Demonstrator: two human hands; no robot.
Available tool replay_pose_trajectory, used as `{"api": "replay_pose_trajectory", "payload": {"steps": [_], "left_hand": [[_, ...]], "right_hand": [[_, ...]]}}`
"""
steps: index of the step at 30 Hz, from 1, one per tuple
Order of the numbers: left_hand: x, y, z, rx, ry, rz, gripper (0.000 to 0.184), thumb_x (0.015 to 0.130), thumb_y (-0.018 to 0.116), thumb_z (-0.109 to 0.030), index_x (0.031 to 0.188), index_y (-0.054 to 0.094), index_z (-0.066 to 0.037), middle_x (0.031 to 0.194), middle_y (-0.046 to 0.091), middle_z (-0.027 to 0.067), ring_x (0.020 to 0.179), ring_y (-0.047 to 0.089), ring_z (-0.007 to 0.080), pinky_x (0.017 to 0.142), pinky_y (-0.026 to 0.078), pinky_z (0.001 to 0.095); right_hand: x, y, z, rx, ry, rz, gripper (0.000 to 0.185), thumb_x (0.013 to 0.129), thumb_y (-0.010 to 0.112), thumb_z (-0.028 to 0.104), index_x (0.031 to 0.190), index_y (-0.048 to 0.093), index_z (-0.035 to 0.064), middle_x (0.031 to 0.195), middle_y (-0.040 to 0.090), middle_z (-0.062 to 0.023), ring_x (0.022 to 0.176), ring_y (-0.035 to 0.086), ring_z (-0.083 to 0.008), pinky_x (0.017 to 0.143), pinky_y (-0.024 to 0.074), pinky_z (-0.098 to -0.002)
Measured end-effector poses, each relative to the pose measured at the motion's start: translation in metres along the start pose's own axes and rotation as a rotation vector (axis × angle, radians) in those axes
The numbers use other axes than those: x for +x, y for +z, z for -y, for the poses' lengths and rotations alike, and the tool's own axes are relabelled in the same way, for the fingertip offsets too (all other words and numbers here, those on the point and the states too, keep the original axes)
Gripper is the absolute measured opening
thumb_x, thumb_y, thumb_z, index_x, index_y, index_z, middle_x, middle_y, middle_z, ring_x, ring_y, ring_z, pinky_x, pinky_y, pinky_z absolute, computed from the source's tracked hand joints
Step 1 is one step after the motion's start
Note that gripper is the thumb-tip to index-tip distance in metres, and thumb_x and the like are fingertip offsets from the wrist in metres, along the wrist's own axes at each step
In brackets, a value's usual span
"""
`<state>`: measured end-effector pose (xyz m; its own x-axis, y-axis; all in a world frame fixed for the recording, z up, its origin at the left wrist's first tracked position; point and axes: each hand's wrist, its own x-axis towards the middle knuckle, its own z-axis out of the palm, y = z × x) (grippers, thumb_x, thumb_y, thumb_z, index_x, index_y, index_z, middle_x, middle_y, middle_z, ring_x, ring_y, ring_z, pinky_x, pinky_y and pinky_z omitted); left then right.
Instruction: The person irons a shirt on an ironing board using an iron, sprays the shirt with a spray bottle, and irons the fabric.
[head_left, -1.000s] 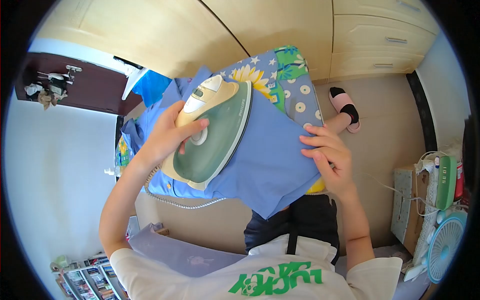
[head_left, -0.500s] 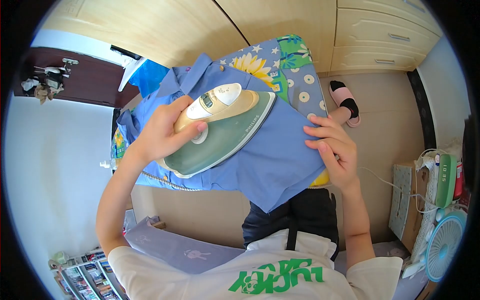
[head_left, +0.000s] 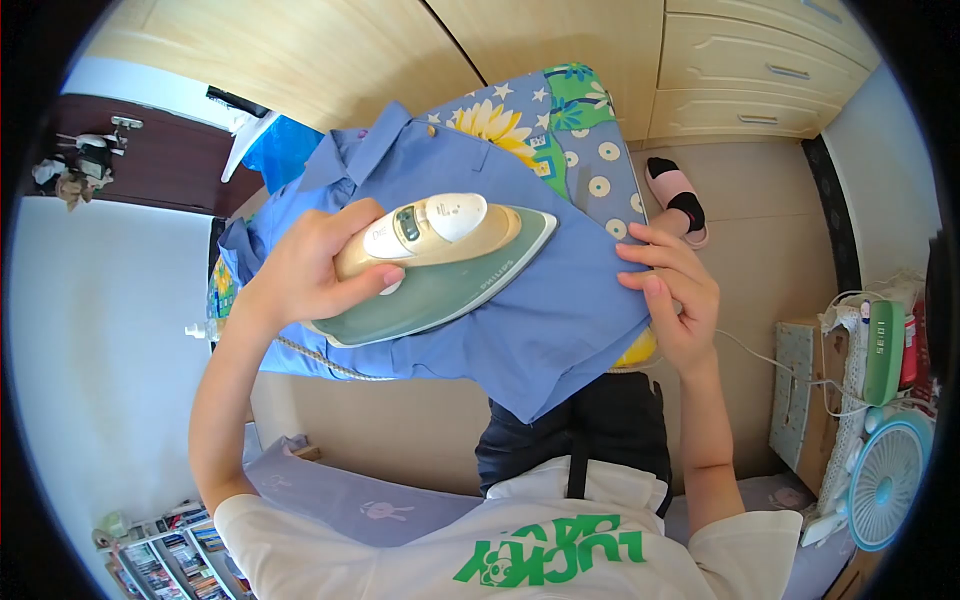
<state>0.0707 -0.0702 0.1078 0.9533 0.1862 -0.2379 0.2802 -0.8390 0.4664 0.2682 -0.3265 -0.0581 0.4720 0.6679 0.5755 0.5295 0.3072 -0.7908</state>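
Note:
My left hand [head_left: 325, 265] is wrapped round the handle of a green and cream iron [head_left: 440, 275]. The iron's tip points right, and it lies over a blue shirt [head_left: 560, 320] spread on a patterned ironing board [head_left: 600, 185]. The shirt's collar is at the board's far side, and one corner of the cloth hangs over the near edge. My right hand [head_left: 680, 290] rests at the right edge of the shirt, fingers spread a little and fingertips on the cloth. Part of the iron's cord [head_left: 325, 362] shows below my left wrist.
Pale cabinets [head_left: 560, 50] and drawers [head_left: 755, 80] stand behind the board. At the right are a box [head_left: 800, 390], a green clock [head_left: 884, 350] and a blue fan [head_left: 885, 490]. A bookshelf [head_left: 175, 550] is at lower left. A white cord crosses the floor at right.
The iron has moved to the right and turned, its tip swinging from up and right to nearly straight right, with my left hand round it. My right hand has stayed at the shirt's edge.

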Motion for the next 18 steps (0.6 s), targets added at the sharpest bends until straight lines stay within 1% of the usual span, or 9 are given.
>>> {"api": "replay_pose_trajectory", "payload": {"steps": [1,3,4,6,7,9,13,15,18], "left_hand": [[0.000,0.001,0.001,-0.003,0.000,0.000,0.042,0.080,0.067,-0.037,0.097,0.057,0.001,0.075,0.057,0.0138,0.066,0.056,0.0273,0.061,0.043,0.0322],[0.001,0.005,0.002,0.020,0.085,-0.078,0.033,0.081,0.069,-0.031,0.091,0.057,-0.002,0.069,0.061,0.0132,0.061,0.061,0.0281,0.055,0.045,0.0325],[0.001,0.007,0.002,0.018,0.085,-0.078,0.033,0.081,0.069,-0.031,0.091,0.057,-0.002,0.069,0.061,0.0132,0.061,0.061,0.0281,0.055,0.045,0.0325],[0.001,0.010,0.003,0.000,0.056,-0.188,0.034,0.081,0.069,-0.032,0.092,0.057,-0.002,0.068,0.061,0.0123,0.060,0.061,0.0260,0.055,0.044,0.0312],[0.003,0.010,0.002,-0.002,0.055,-0.189,0.034,0.081,0.069,-0.032,0.092,0.057,-0.002,0.068,0.061,0.0123,0.060,0.061,0.0260,0.055,0.044,0.0312],[0.006,0.009,-0.002,-0.034,-0.095,-0.225,0.034,0.081,0.069,-0.032,0.091,0.057,-0.002,0.067,0.061,0.0113,0.059,0.061,0.0245,0.054,0.044,0.0302],[0.008,0.004,0.003,-0.011,-0.082,-0.186,0.033,0.081,0.070,-0.032,0.090,0.057,-0.002,0.067,0.061,0.0108,0.057,0.060,0.0245,0.053,0.044,0.0301],[0.005,0.001,0.010,0.062,0.139,-0.092,0.033,0.080,0.070,-0.032,0.089,0.057,-0.003,0.067,0.062,0.0106,0.056,0.060,0.0249,0.051,0.044,0.0305],[0.003,0.002,0.008,0.112,0.189,-0.085,0.031,0.080,0.070,-0.031,0.087,0.058,-0.004,0.065,0.061,0.0102,0.055,0.060,0.0251,0.050,0.043,0.0309]], "right_hand": [[-0.001,0.001,0.000,0.011,0.010,-0.007,0.017,0.085,0.054,0.002,0.080,0.069,-0.0047,0.099,0.067,-0.0142,0.109,0.058,-0.0333,0.092,0.0447,-0.0403],[-0.002,0.002,-0.001,0.020,0.014,-0.010,0.017,0.085,0.054,0.002,0.080,0.069,-0.0048,0.100,0.067,-0.0144,0.109,0.058,-0.0335,0.093,0.0444,-0.0403],[-0.003,0.002,-0.001,0.030,0.016,-0.015,0.017,0.085,0.054,0.002,0.081,0.069,-0.0049,0.100,0.067,-0.0146,0.109,0.058,-0.0337,0.093,0.0442,-0.0403],[-0.003,0.002,-0.002,0.022,0.012,-0.009,0.017,0.085,0.053,0.002,0.082,0.069,-0.0049,0.100,0.067,-0.0148,0.109,0.058,-0.0339,0.093,0.0439,-0.0403],[-0.003,0.001,-0.003,0.015,0.006,-0.002,0.017,0.086,0.053,0.002,0.083,0.069,-0.0049,0.101,0.067,-0.0151,0.110,0.058,-0.0341,0.094,0.0437,-0.0403],[-0.002,0.001,-0.003,0.015,0.004,0.002,0.017,0.086,0.053,0.002,0.083,0.069,-0.0049,0.101,0.067,-0.0151,0.110,0.058,-0.0341,0.094,0.0436,-0.0404],[-0.002,0.000,-0.001,0.006,0.009,0.012,0.017,0.085,0.053,0.002,0.083,0.069,-0.0050,0.101,0.067,-0.0153,0.110,0.057,-0.0343,0.094,0.0436,-0.0406],[-0.002,0.000,-0.003,0.012,0.004,0.008,0.017,0.086,0.053,0.002,0.083,0.069,-0.0050,0.101,0.067,-0.0153,0.110,0.057,-0.0344,0.094,0.0435,-0.0408],[-0.003,0.001,-0.005,0.026,-0.001,-0.004,0.017,0.086,0.053,0.002,0.083,0.069,-0.0048,0.101,0.067,-0.0153,0.110,0.057,-0.0343,0.094,0.0431,-0.0411]]}}
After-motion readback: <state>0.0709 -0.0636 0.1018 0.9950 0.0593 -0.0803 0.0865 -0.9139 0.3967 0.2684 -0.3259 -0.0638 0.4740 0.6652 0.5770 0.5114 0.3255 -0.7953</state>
